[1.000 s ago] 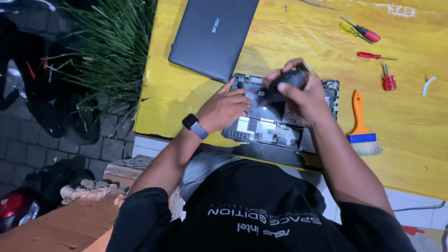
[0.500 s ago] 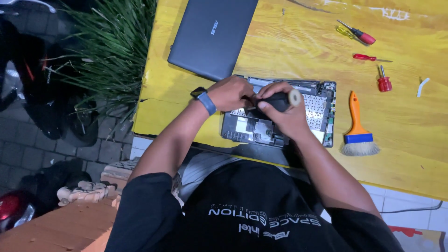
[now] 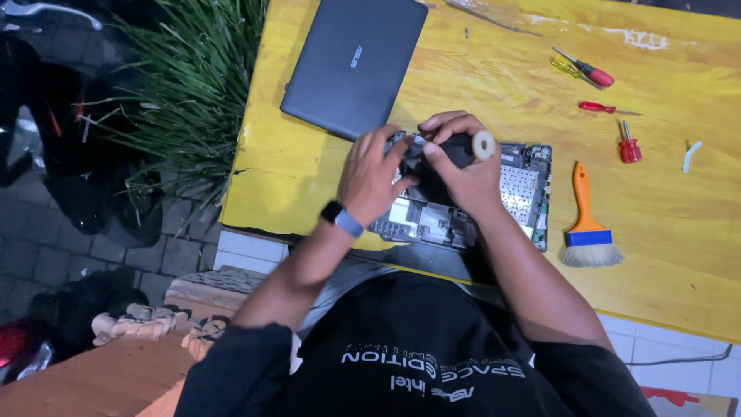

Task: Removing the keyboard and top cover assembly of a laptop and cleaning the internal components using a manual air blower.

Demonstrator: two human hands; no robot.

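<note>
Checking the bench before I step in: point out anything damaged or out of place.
The yellow table is chipped and cracked along its left front edge. A small white scrap lies loose near the red screwdriver. Nothing looks spilled.

On the yellow wooden table [image 3: 695, 232], a closed grey laptop lid [image 3: 353, 63] lies at its far left, with three red-handled screwdrivers [image 3: 610, 108] and an orange-handled brush [image 3: 587, 224] toward its right.

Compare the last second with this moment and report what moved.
The right hand keeps its grip on the black blower, turning its pale end toward the brush. The left hand moved in to touch it. The opened laptop base, grey lid and screwdrivers stayed put.
</note>
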